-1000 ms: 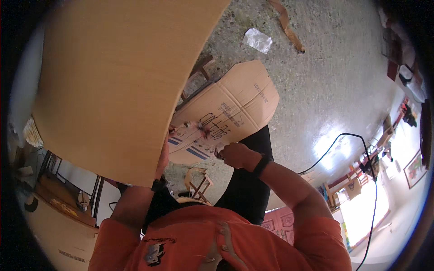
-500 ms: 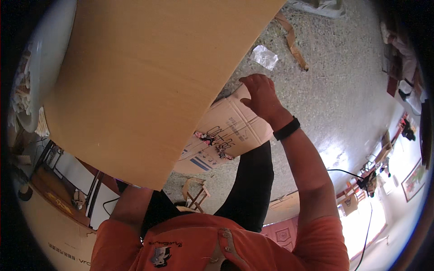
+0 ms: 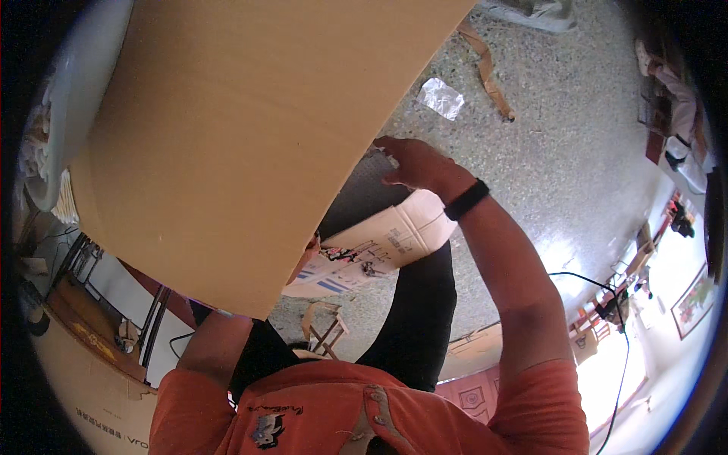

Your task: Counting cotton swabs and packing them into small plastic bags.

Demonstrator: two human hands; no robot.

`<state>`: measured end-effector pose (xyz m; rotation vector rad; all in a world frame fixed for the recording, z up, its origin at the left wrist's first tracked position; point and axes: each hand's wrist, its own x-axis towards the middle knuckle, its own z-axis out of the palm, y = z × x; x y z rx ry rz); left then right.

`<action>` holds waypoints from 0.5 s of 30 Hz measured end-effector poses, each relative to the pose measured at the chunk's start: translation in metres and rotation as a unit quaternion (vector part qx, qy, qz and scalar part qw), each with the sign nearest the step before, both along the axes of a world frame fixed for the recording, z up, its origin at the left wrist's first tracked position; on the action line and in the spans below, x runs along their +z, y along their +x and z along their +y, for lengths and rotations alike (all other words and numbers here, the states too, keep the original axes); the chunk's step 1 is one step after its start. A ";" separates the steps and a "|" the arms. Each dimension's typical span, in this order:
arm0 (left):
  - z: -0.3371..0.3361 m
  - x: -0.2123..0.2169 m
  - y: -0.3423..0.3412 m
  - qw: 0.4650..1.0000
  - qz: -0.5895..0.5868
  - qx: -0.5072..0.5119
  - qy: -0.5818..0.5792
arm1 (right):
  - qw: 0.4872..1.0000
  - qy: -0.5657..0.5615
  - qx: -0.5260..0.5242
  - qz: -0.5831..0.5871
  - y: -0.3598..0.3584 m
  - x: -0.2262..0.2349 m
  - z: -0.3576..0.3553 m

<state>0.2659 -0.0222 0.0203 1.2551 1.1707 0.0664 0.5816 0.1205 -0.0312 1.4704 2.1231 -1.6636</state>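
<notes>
A large brown cardboard sheet (image 3: 212, 144) fills the left and middle of the view. Beyond its right edge shows a dark grey, textured piece (image 3: 364, 193), and my right hand (image 3: 421, 163) has its thumb and fingers around the upper end of it, at a torn whitish edge. Nearer to me lies a pale printed carton piece (image 3: 379, 239) with dark lettering and blue stripes, bent at its right end. My left forearm runs under the cardboard sheet. Only a bit of skin, perhaps my left hand (image 3: 309, 255), peeps out at the sheet's edge; its fingers are hidden.
On the speckled floor (image 3: 546, 159) lie a strip of brown cardboard (image 3: 487, 72) and a crumpled clear wrapper (image 3: 441, 98). A small wooden folding stool (image 3: 327, 334) stands near my legs. At far left is a pale tub (image 3: 76, 114); a black cable (image 3: 580, 279) hangs at right.
My right hand has moved left and slightly down, from the pale carton's upper edge to the grey piece. The carton has dropped toward me, uncovering the grey piece.
</notes>
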 end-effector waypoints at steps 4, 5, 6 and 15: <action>-0.007 -0.004 -0.008 0.999 -0.012 -0.025 -0.030 | 0.994 -0.068 0.072 -0.045 -0.006 -0.012 0.005; -0.005 -0.002 -0.007 0.994 -0.037 0.037 -0.098 | 0.993 -0.074 0.071 -0.050 -0.005 -0.011 0.006; -0.001 0.002 -0.006 0.979 -0.061 0.100 -0.165 | 0.993 -0.074 0.072 -0.049 -0.006 -0.009 0.006; -0.013 -0.006 -0.028 0.979 0.038 -0.060 -0.189 | 0.923 -0.314 -0.218 0.034 0.058 0.042 0.029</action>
